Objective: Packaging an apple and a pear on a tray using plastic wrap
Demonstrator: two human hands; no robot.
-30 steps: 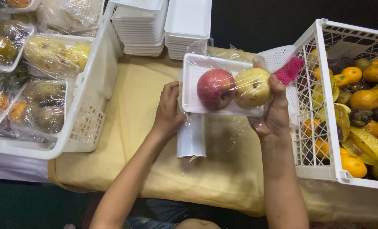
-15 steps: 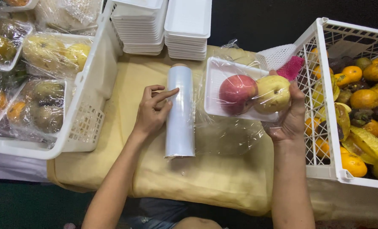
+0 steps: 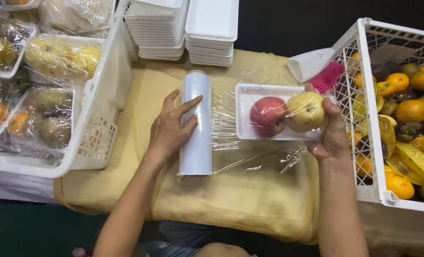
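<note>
Clear cling-film roll, white-cored cylinder [image 3: 196, 124]: lies on yellow-clothed table [image 3: 240, 200], left hand [image 3: 171, 129] flat on it, fingers spread. Right of roll: white foam tray [image 3: 248, 110], two apples, right hand [image 3: 331, 133] gripping its edge. Advice: pin roll firmly, keeping film taut.

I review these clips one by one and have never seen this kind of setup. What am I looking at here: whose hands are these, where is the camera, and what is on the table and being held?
There is no machine here: a person works with two bare hands, filmed by one camera worn on their head, looking straight down.

The left hand rests on a roll of cling film lying on a yellow cloth. A sheet of film runs from the roll to a white tray, which the right hand grips at its right end. In the tray lie a red apple and a yellow apple.

Behind stand stacks of empty trays. The left crate holds wrapped trays of fruit, the right crate loose fruit.
</note>
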